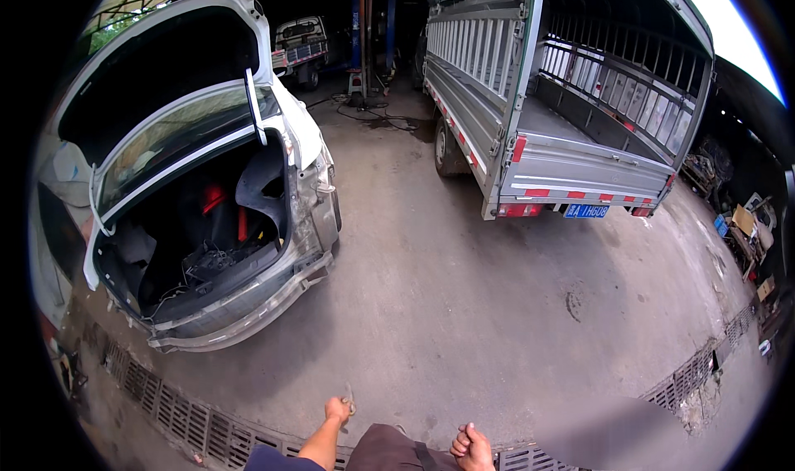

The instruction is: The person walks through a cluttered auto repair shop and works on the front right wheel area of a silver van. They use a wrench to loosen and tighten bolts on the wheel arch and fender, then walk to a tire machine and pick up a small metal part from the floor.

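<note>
My left hand [338, 409] is closed around a small, thin tool [349, 398], held out over the concrete floor. A slim tip sticks up from it; its exact kind is too small to make out. My right hand [472, 449] is curled into a fist with the thumb on top, and nothing shows in it. Between the hands is my brown-clad leg [389, 448]. Neither hand touches the vehicles ahead.
At the left stands a white car [310, 140], its tailgate [248, 15] raised and rear bumper cover off. A grey caged truck [580, 177] is parked at the right. Drain grates [186, 413] cross the floor near me. Hoses [385, 121] lie farther back; clutter [749, 231] lines the right wall.
</note>
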The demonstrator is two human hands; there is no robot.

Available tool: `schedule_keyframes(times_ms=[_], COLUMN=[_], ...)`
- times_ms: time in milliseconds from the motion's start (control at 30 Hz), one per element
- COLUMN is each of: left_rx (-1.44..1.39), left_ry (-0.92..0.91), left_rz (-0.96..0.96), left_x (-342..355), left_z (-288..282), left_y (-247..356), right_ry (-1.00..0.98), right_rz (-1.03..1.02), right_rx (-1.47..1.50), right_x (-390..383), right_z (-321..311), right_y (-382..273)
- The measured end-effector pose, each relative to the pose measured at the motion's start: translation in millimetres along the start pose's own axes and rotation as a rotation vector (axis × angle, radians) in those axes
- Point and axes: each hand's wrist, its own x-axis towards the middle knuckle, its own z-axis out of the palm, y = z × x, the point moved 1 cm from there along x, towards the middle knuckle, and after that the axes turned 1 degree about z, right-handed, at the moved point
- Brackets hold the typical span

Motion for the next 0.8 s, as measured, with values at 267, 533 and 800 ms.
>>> schedule_keyframes(times_ms=[267,533,800], left_rx=[-0.335,-0.098,-0.037], left_ry=[0.238,0.158,0.221], left_rz=[0.959,0.128,-0.948], left_x=[146.7,314.1,260.5], left_z=[-123.1,-72.3,-66.2], left_y=[476.5,303.6,143.7], right_ry=[-0.076,-0.256,-0.443], right_rz=[-0.151,0.198,0.276], right_rx=[-0.140,-0.368,-0.563], right_x=[212.0,446.7,595.8], right_z=[152.3,279.8,466.3], right_y=[-137.0,-191.8,-326.4])
